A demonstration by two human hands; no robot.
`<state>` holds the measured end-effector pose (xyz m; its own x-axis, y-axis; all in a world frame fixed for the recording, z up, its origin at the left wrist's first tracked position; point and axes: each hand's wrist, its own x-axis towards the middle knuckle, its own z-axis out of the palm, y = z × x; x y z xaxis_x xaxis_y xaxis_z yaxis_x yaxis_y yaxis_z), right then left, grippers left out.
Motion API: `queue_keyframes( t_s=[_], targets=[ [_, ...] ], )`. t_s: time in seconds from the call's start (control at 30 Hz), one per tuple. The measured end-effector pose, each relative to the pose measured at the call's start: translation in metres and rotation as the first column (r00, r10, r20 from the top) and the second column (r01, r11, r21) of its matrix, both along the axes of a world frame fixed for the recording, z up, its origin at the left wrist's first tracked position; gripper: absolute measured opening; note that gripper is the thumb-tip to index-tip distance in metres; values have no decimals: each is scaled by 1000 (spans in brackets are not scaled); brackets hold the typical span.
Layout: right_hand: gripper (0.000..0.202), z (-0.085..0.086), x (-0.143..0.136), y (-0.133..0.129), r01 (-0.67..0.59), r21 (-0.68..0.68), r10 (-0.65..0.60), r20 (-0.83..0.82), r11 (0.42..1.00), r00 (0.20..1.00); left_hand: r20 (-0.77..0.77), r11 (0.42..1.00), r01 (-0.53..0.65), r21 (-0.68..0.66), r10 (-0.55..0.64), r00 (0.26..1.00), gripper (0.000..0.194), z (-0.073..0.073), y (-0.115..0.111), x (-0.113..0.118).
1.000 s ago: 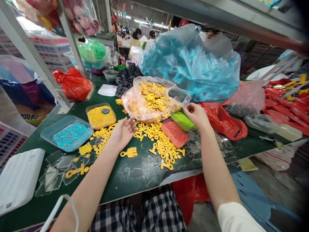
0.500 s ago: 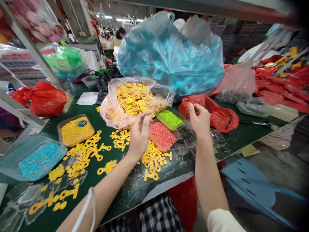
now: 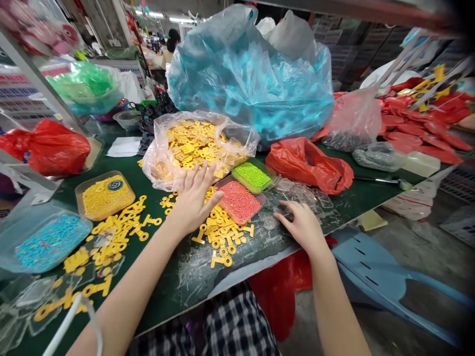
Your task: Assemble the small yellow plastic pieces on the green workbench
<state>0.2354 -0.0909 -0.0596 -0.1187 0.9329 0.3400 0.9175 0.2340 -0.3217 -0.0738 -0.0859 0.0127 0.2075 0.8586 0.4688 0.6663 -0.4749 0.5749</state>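
Note:
My left hand (image 3: 193, 200) is spread flat, palm down, over loose yellow plastic pieces (image 3: 222, 232). Its fingertips reach the front of a clear plastic bag (image 3: 159, 163) full of similar yellow parts; whether they touch it I cannot tell. Just right of that hand stands a tray of coral-red beads (image 3: 241, 201), with a tray of lime-green beads (image 3: 252, 175) behind it. My right hand (image 3: 306, 225) is low over the table, thumb and forefinger apart with nothing visible between them. Thin clear plastic pieces (image 3: 293, 190) lie beyond its fingertips.
At the left are a tray of yellow beads (image 3: 106, 195) and a tub of blue beads (image 3: 48, 242). A big bag of blue items (image 3: 252, 84) stands behind, with a crumpled red bag (image 3: 309, 165) before it. A blue chair (image 3: 367, 262) is beside the table's right edge.
My left hand has opened from curled fingers to a flat spread. My right hand has come down from beside the red bag to the table, its fingers now apart. The view has shifted slightly.

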Motion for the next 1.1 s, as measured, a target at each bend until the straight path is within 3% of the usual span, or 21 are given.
queue_keyframes(
  t_s=[0.17, 0.27, 0.37, 0.5, 0.57, 0.67, 0.73, 0.77, 0.87, 0.97, 1.1],
  targets=[
    [35, -5, 6, 8, 36, -28, -34, 69, 999, 997, 84, 990, -143, -17, 144, 986, 65, 3, -34, -59],
    [33, -8, 10, 17, 5, -35, -3, 73, 999, 997, 278, 968, -223, -112, 246, 928, 57, 4, -58, -86],
    [33, -10, 14, 27, -51, -53, 48, -51, 997, 998, 403, 927, -302, -224, 370, 837, 41, 4, -79, -109],
    [39, 3, 11, 29, -36, -121, -2, -301, 992, 954, 276, 897, -361, -257, 426, 862, 36, 1, -100, -134],
    [40, 19, -5, 20, 10, -126, -62, -411, 992, 910, 241, 887, -380, -261, 441, 865, 40, -3, -106, -141],
    [40, 48, -55, -3, 65, -15, -61, -611, 998, 790, 252, 891, -357, -281, 427, 868, 41, -11, -111, -142],
    [38, 65, -101, -18, -106, -22, 54, -749, 994, 660, 244, 914, -286, -289, 359, 901, 43, -15, -110, -136],
    [38, 71, -125, -23, -259, -83, 93, -795, 962, 600, 215, 927, -244, -284, 309, 926, 46, -16, -110, -132],
    [40, 77, -186, -26, -614, -241, 89, -885, 752, 457, 62, 961, -132, -243, 151, 987, 59, -19, -109, -123],
    [45, 70, -224, -19, -746, -292, 17, -926, 598, 377, -45, 979, -79, -187, 72, 996, 60, -23, -108, -120],
    [48, 57, -250, -13, -804, -305, -52, -944, 510, 325, -73, 985, -109, -136, 100, 992, 51, -28, -108, -122]
  ],
)
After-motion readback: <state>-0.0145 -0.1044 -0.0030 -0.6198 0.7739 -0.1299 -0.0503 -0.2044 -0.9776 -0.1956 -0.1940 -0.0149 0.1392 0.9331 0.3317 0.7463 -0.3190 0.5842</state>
